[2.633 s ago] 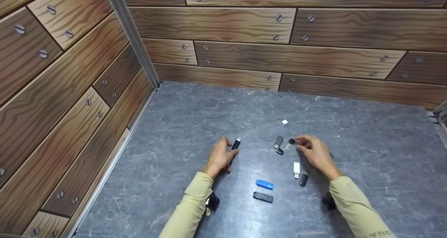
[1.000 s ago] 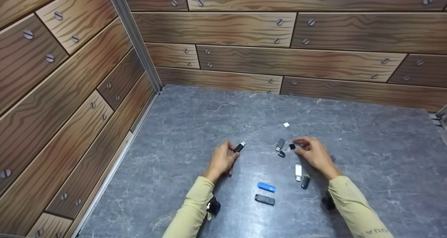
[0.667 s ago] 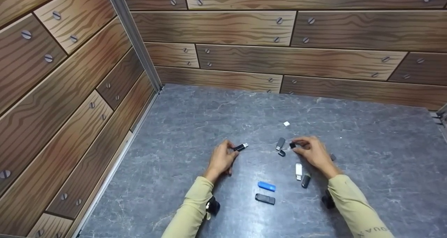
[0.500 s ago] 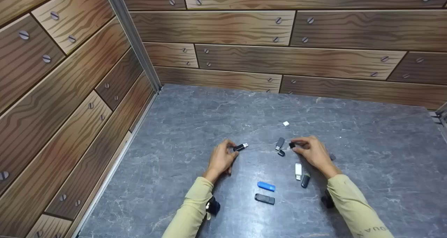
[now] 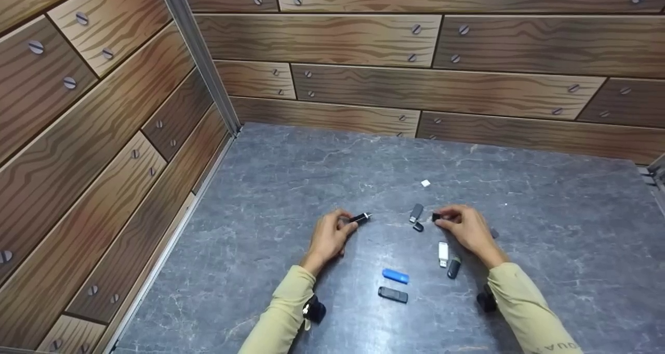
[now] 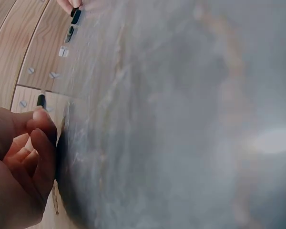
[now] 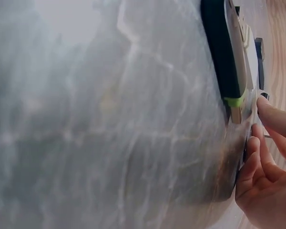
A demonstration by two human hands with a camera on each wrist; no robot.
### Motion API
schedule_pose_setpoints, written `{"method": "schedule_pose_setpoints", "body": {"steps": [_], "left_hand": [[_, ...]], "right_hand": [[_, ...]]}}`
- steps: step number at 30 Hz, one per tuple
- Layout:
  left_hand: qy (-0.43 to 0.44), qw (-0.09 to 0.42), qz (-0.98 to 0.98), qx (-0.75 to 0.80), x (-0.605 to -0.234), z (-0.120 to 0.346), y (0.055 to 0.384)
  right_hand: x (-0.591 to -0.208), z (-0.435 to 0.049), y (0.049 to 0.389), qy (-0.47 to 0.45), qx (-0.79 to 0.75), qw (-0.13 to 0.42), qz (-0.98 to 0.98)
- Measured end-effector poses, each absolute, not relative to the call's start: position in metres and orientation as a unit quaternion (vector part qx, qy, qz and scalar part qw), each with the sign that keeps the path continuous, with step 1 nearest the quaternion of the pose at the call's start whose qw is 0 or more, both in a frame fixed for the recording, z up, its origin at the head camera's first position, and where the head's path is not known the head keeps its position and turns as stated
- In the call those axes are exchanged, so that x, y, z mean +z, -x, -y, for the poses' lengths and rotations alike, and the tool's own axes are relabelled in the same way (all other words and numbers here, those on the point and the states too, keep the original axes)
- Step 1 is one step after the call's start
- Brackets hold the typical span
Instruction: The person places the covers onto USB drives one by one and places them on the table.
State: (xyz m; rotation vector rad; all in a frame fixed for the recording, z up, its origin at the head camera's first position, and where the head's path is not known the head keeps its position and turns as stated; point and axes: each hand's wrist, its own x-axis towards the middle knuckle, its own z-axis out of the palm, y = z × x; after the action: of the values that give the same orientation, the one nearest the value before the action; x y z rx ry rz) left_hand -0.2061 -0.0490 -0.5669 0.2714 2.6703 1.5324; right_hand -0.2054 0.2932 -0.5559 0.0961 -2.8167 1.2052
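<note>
Here the left hand [image 5: 328, 235] pinches a black USB stick [image 5: 358, 219] between thumb and fingertips, its metal plug end pointing right, toward the other hand; the stick sits just above the grey stone-patterned table [image 5: 291, 187], left of centre. In the left wrist view the same hand [image 6: 19, 157] shows curled fingers with the stick's tip [image 6: 40, 100] poking out above them. The right hand [image 5: 465, 229] grips a small black cap [image 5: 436, 217] at its fingertips, held low over the table and well apart from the stick's plug. Between the two hands lie a dark grey stick [image 5: 415, 211] and, just beside it, another small dark cap [image 5: 417, 227]. Farther back rests a small white cap [image 5: 425, 183]. Nearer the person: a white stick [image 5: 442, 253] next to a black stick [image 5: 453, 266], both just below the right hand, and a blue stick [image 5: 395, 275] with a black stick [image 5: 392, 294] just in front of it. In the right wrist view, a black stick with a green band [image 7: 224, 57] fills the foreground, blurred. Wood-print walls [image 5: 363, 47] enclose the table.
</note>
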Motion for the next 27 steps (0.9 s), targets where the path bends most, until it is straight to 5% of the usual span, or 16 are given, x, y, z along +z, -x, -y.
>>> {"method": "schedule_pose_setpoints", "body": {"steps": [27], "left_hand": [[-0.079,0.097,-0.756,0.642,-0.564,0.027,0.192]], "right_hand": [[-0.546,-0.290,0.175,0.020,0.514,-0.008,0.858]]}}
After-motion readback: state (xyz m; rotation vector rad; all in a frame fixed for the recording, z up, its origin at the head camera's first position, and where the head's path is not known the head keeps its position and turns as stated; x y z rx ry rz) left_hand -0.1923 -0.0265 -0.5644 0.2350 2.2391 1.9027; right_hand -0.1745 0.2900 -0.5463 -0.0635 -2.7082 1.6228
